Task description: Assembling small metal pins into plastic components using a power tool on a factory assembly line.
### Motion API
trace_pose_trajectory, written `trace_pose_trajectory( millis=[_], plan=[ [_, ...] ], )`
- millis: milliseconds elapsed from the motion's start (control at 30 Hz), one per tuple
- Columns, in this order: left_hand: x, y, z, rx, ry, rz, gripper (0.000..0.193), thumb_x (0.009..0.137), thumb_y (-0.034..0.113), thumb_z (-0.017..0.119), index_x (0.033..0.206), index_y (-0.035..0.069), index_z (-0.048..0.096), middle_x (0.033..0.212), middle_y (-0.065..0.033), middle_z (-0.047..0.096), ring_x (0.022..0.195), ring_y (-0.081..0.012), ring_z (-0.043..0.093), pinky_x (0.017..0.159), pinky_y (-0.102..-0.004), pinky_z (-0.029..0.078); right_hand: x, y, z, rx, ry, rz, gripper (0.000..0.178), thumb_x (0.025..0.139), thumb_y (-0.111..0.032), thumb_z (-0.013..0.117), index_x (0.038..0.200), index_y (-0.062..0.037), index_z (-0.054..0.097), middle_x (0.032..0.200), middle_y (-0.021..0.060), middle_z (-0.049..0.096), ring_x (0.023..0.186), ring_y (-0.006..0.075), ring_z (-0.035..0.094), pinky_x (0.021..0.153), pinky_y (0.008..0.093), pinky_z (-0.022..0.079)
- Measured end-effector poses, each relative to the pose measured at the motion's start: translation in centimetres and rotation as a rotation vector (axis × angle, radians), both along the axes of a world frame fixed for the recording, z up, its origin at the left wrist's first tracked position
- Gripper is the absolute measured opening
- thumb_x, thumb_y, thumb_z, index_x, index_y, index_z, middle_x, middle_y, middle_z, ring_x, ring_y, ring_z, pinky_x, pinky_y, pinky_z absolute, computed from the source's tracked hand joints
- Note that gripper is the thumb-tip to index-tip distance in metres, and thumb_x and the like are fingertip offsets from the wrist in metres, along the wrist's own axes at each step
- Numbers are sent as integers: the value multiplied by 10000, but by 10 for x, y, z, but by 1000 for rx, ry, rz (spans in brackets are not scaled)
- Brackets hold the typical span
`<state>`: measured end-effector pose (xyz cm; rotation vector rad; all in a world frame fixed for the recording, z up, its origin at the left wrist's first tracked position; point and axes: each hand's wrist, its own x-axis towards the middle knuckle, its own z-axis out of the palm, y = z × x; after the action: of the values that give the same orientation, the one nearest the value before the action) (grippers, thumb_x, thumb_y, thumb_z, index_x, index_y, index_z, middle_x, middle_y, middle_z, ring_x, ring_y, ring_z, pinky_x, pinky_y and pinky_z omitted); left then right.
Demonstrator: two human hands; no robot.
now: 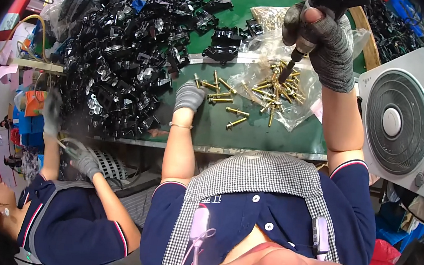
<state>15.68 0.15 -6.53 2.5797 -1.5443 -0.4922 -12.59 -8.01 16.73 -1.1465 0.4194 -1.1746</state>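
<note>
My right hand (pixel 329 54), in a grey glove, grips a dark power screwdriver (pixel 309 36) whose bit points down over a heap of yellowish bolts (pixel 282 91). Those bolts lie on a clear plastic bag (pixel 297 116). To the left, my left hand (pixel 190 97), gloved in grey too, rests low on the green table (pixel 207 129) with its fingers curled. A bolt (pixel 196 80) sticks out at its fingertips; the grip itself is partly hidden. Several loose bolts (pixel 221 94) lie just right of this hand.
Black moulded parts (pixel 120 64) pile up high on the left, with a few more (pixel 224 45) ahead of me. A box fan (pixel 399 120) stands at the right. At the lower left a co-worker (pixel 71 216) wearing gloves sits close beside me.
</note>
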Motion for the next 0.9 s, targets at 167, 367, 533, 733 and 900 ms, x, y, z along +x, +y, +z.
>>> trace_pose_trajectory(
  millis=[167,367,533,733,900],
  plan=[
    [-39,23,24,-526,1325,70,95,855,154,578,871,61,587,703,-12,566,564,-98,521,496,-240,432,8,3,-1,26,-94,-25,441,735,-234,719,1035,-25,473,677,83,576,475,143,495,489,296,435],
    [-111,18,24,-458,1164,-136,124,851,150,575,818,31,587,598,-26,552,513,-113,518,490,-275,423,35,8,-5,80,-92,140,318,762,-305,691,847,-34,549,623,28,518,516,126,468,541,267,419],
    [-122,16,37,-723,718,-469,92,817,106,569,768,29,574,604,-154,538,549,-322,535,511,-351,427,28,12,-4,105,14,153,343,750,-341,699,810,-27,574,633,30,530,523,116,455,535,251,393],
    [-135,16,41,-803,717,-520,106,810,121,577,863,39,618,644,-149,586,561,-313,572,517,-350,446,17,11,-4,190,-63,199,372,713,-343,734,812,-22,573,635,48,535,496,118,438,540,266,409],
    [-144,7,47,-751,761,-441,117,803,135,601,862,39,632,626,-132,590,531,-282,566,513,-342,446,17,-3,-10,-153,-131,162,372,716,-347,732,802,-23,570,622,42,524,488,114,433,534,253,398]
  ],
)
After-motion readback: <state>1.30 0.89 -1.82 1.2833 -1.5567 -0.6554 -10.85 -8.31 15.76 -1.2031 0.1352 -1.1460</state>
